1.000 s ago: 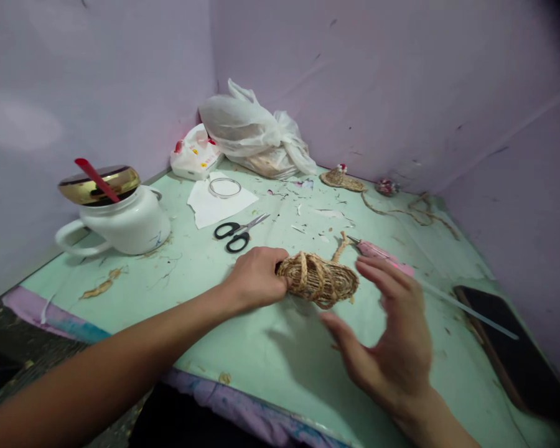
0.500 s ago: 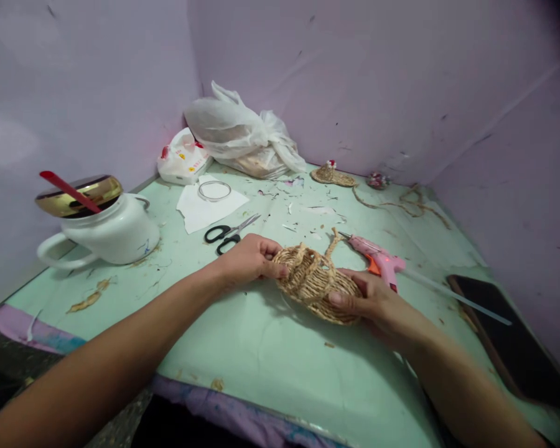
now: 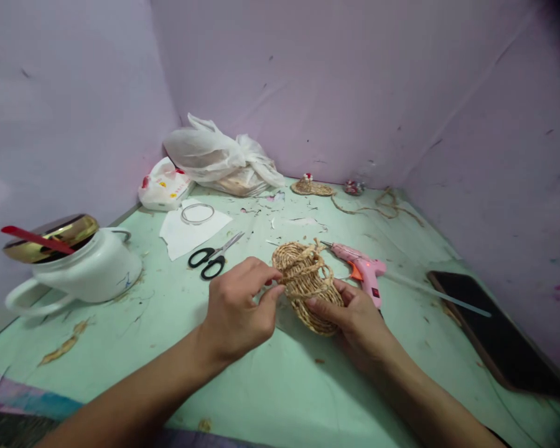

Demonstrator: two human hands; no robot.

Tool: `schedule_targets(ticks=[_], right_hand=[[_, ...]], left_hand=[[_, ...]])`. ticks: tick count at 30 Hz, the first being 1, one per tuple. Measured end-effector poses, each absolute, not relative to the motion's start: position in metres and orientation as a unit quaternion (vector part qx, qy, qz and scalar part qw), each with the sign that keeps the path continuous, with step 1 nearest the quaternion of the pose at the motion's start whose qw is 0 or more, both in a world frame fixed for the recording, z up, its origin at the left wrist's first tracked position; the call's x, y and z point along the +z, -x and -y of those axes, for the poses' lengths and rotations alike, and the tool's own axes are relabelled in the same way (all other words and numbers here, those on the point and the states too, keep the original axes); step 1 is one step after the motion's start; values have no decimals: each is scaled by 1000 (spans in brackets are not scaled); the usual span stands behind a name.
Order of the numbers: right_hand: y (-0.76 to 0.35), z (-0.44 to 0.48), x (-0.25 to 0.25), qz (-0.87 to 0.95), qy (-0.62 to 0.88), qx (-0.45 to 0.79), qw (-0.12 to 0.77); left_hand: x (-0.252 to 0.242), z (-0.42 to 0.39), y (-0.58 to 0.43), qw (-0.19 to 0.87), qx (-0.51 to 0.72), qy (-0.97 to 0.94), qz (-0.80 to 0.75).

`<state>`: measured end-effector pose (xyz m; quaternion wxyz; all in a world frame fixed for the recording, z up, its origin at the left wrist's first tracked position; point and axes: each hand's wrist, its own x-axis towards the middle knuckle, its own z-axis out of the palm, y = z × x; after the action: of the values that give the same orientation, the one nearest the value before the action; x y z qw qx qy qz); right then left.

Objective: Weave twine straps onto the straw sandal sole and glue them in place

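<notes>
A small woven straw slipper (image 3: 303, 283) with braided cord straps across its top is held above the table. My right hand (image 3: 354, 311) grips its near right side, thumb on the woven sole and fingers underneath. At the slipper's left edge, beside the strap ends, the thumb and forefinger of my left hand (image 3: 245, 305) come together in a pinch. Whatever sits between those fingertips is too small to make out. A pink glue gun (image 3: 366, 267) with a clear glue stick lies just right of the slipper. Black-handled scissors (image 3: 214, 256) rest to the left, blades slightly apart.
On the left stands a white mug (image 3: 88, 267) with a gold bowl (image 3: 81, 227). Farther back are a coil of wire (image 3: 197, 214) on paper, a tissue pack (image 3: 163, 186), a plastic bag (image 3: 219, 155) and another straw slipper (image 3: 312, 186). A phone (image 3: 485, 323) lies right.
The slipper has turned to point more away from me. My left hand has let go of its toe end and moved to a pinch at its left edge. The view has shifted.
</notes>
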<state>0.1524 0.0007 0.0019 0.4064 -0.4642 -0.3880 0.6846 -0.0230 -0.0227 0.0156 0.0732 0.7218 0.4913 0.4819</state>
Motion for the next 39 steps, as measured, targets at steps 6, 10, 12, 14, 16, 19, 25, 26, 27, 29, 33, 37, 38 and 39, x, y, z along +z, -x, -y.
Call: schedule_targets(ticks=[6,10,12,14,16,19,25,26,27,29,33,37,38,39], right_hand=[[-152,2,5,426,467,669,392],[-152,3,6,437,462,664,394],[-151,4,7,432,466,664,394],[-151,4,7,428,470,665,392],[-150,3,8,427,474,664,390],[-150,3,8,432,479,658,388],[-151,4,4,440,485,649,388],[-152,3,4,437,482,652,390],[-152,3,3,433,477,657,392],[-154,2,2,424,469,666,395],[-162,-5,0,415,456,691,378],[-171,-14,5,480,472,656,342],[-172,-16,8,502,476,643,328],[-173,-18,10,521,477,634,315]], left_hand=[[16,24,19,25,460,-717,-522],[16,23,17,16,448,-719,-531],[15,23,17,22,447,-722,-527],[15,23,17,33,449,-721,-527],[14,23,17,43,455,-717,-526],[14,25,16,60,464,-713,-523],[15,23,15,98,457,-705,-533],[16,22,16,106,451,-706,-536],[17,22,17,116,444,-708,-536],[19,23,20,135,435,-715,-531],[22,29,29,132,458,-723,-500],[25,25,37,105,495,-673,-539],[26,22,38,119,485,-662,-559],[26,18,39,144,463,-658,-575]])
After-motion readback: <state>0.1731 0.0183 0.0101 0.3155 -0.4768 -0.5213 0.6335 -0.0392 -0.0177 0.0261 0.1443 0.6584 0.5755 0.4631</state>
